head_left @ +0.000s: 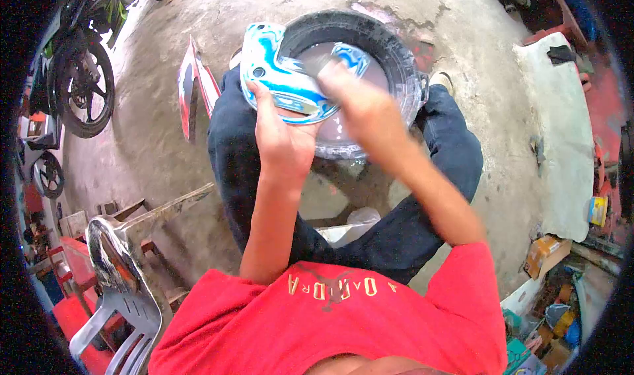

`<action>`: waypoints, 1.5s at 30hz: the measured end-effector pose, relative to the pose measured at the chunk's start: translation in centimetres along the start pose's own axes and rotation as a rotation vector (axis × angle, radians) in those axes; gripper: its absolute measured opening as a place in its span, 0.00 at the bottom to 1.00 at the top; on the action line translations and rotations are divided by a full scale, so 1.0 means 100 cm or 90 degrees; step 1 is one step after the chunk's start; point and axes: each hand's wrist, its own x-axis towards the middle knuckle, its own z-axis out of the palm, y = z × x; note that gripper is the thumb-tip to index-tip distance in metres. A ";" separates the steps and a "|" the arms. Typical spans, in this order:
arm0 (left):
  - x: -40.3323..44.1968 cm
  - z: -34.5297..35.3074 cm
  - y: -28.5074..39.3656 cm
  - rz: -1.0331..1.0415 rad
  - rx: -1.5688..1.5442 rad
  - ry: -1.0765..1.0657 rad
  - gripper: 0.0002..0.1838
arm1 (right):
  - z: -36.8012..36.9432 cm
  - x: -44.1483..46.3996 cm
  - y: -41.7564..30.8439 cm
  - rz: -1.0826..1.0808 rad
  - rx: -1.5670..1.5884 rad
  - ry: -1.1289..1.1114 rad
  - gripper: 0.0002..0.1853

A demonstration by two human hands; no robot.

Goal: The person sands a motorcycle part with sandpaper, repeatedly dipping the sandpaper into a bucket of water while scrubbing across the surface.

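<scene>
A curved plastic panel (267, 55) with blue and white swirls, apparently a motorcycle body panel, is held over a round black tub (317, 25). My left hand (285, 134) grips its near edge from below, thumb on top. My right hand (363, 101) is curled against the panel's right part and smeared by motion. Something greyish shows at its fingertips, too blurred to name. Beyond that hand, a blue and white end (351, 59) shows; whether it belongs to the same panel is unclear. Cloudy greyish water (378, 74) fills the tub's bottom.
A red and white panel (191, 88) stands on the concrete floor (152, 58) left of my knee. A motorcycle wheel (82, 88) is farther left. Near left are a plastic chair (125, 302) and a wooden frame (172, 210). A cardboard box (547, 255) lies at right.
</scene>
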 end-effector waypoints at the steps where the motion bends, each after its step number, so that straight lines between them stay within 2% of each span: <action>1: 0.005 -0.008 0.000 -0.008 -0.015 -0.019 0.28 | -0.005 -0.003 -0.025 -0.033 0.058 0.004 0.22; 3: 0.013 -0.026 0.000 -0.024 -0.036 -0.055 0.28 | -0.010 -0.004 -0.034 -0.037 0.101 -0.031 0.26; 5: 0.003 -0.005 0.002 -0.011 -0.029 -0.002 0.28 | -0.005 0.009 0.001 0.026 0.072 0.002 0.24; 6: -0.001 0.001 0.003 -0.009 -0.031 -0.035 0.28 | -0.011 0.019 0.014 0.117 0.059 -0.012 0.21; 7: -0.004 0.005 0.003 -0.009 -0.033 -0.067 0.28 | -0.014 0.025 0.029 0.150 0.041 -0.020 0.22; 9: -0.003 0.005 0.003 -0.009 -0.024 -0.029 0.28 | -0.011 0.017 0.023 0.089 0.073 0.004 0.23; 11: 0.002 0.000 0.004 0.003 -0.014 -0.012 0.27 | -0.003 0.001 -0.015 -0.021 0.063 0.038 0.19; 12: 0.004 -0.005 0.005 0.010 -0.004 -0.013 0.27 | -0.008 -0.001 -0.033 -0.042 0.107 0.022 0.21; 15: 0.002 -0.006 0.004 -0.011 -0.038 0.011 0.27 | 0.000 0.011 -0.003 0.020 0.092 0.060 0.20; 17: -0.004 0.004 0.002 -0.006 -0.037 -0.034 0.28 | -0.012 0.026 0.020 0.189 0.065 -0.007 0.18; 19: -0.003 0.002 0.000 -0.011 -0.017 0.000 0.28 | -0.006 0.017 0.015 0.153 0.048 -0.018 0.19; 20: 0.000 -0.001 -0.001 -0.009 -0.008 0.015 0.28 | -0.003 0.010 0.001 0.087 0.066 0.001 0.20; 21: 0.003 -0.005 -0.002 0.000 -0.004 -0.010 0.28 | -0.001 0.002 -0.020 0.019 0.085 0.018 0.20; 22: 0.003 -0.013 -0.001 0.007 0.004 -0.032 0.28 | -0.006 -0.002 -0.040 0.036 0.112 -0.042 0.25; 23: 0.006 -0.022 -0.001 0.014 0.013 -0.056 0.28 | -0.009 0.001 -0.047 0.017 0.144 -0.018 0.24; 24: 0.009 -0.031 -0.002 0.018 0.017 -0.151 0.28 | -0.009 0.005 -0.040 0.062 0.139 -0.031 0.23; 25: 0.003 -0.022 -0.001 0.015 0.011 -0.119 0.28 | -0.009 0.010 -0.027 0.112 0.135 -0.046 0.22; 26: -0.003 -0.008 0.000 0.014 0.003 -0.090 0.28 | -0.004 0.017 -0.007 0.114 0.129 0.025 0.18; 27: -0.008 0.003 0.001 0.012 -0.006 -0.061 0.28 | -0.015 0.026 0.003 0.217 0.089 -0.041 0.16; 29: -0.008 0.005 -0.001 0.007 0.000 -0.052 0.29 | -0.020 0.031 0.018 0.282 0.071 -0.100 0.18; 31: -0.002 -0.002 -0.005 0.014 0.006 -0.034 0.29 | 0.006 0.008 0.010 0.026 -0.001 0.038 0.19; 33: 0.011 -0.017 -0.005 -0.018 -0.018 -0.022 0.28 | -0.003 0.003 -0.034 -0.045 0.074 0.036 0.21; 35: 0.010 -0.023 -0.004 -0.047 -0.052 -0.011 0.29 | -0.004 0.005 -0.017 -0.067 0.084 0.019 0.20; 37: -0.006 0.003 -0.003 -0.033 -0.017 -0.015 0.29 | -0.009 0.020 0.013 0.077 0.053 0.005 0.18; 38: -0.007 0.006 -0.004 -0.031 -0.019 -0.030 0.30 | -0.020 0.028 0.019 0.169 0.026 -0.045 0.17; 39: -0.008 0.005 -0.004 -0.031 -0.010 -0.022 0.30 | -0.020 0.028 0.026 0.216 0.051 -0.058 0.19; 42: -0.001 0.003 -0.005 -0.021 -0.006 0.011 0.30 | -0.011 0.006 -0.007 0.068 0.113 -0.044 0.22; 45: 0.004 -0.021 -0.002 -0.036 -0.015 -0.123 0.30 | -0.015 0.003 -0.029 0.006 0.173 -0.012 0.22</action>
